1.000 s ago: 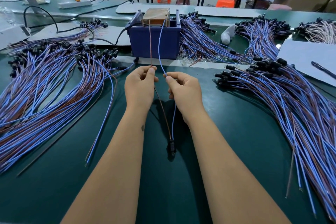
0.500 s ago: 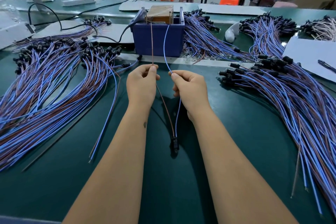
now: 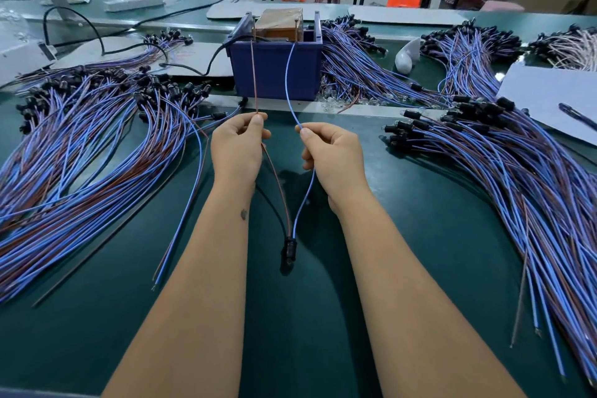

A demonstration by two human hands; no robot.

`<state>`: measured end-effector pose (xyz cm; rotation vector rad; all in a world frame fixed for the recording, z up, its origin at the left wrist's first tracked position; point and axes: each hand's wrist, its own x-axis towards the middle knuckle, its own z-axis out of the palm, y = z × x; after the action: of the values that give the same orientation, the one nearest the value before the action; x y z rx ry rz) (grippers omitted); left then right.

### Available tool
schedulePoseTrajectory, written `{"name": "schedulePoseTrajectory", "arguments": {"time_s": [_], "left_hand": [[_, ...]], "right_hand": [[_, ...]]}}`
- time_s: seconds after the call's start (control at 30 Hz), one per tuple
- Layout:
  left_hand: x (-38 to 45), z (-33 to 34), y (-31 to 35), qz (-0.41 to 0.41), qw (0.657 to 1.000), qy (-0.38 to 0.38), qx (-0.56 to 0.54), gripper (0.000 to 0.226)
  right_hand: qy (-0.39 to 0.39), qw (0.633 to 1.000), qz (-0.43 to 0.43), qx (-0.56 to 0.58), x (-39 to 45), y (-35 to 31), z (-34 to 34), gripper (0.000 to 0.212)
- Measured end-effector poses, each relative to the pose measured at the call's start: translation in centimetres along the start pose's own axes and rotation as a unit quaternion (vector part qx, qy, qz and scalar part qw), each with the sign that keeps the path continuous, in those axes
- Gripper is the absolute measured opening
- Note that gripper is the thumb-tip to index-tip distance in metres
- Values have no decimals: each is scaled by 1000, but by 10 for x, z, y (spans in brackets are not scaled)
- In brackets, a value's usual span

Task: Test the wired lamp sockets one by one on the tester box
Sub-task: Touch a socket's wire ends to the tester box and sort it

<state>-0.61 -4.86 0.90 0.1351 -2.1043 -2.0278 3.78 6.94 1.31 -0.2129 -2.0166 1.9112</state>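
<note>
Your left hand (image 3: 237, 152) pinches brown wire (image 3: 254, 74), right hand (image 3: 334, 155) pinches blue wire (image 3: 288, 81); ends up at tester box (image 3: 274, 71), prob. for contact. Socket (image 3: 288, 250) hangs btwn forearms, over counter (image 3: 420, 236).

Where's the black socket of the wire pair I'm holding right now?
In the head view, the black socket hangs low at centre between the forearms, below the left hand and right hand, over the green table.

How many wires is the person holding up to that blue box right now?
2. The brown wire is pinched by the left hand; the blue wire by the right hand. Both run up to the tester box.
</note>
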Motion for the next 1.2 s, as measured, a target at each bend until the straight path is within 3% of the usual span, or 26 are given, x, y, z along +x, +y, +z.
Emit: {"name": "schedulePoseTrajectory", "arguments": {"time_s": [1.2], "left_hand": [[-2,0,-1,11,999,-37,27,18]], "right_hand": [[-8,1000,6,-18,-1,0,-2,14]]}}
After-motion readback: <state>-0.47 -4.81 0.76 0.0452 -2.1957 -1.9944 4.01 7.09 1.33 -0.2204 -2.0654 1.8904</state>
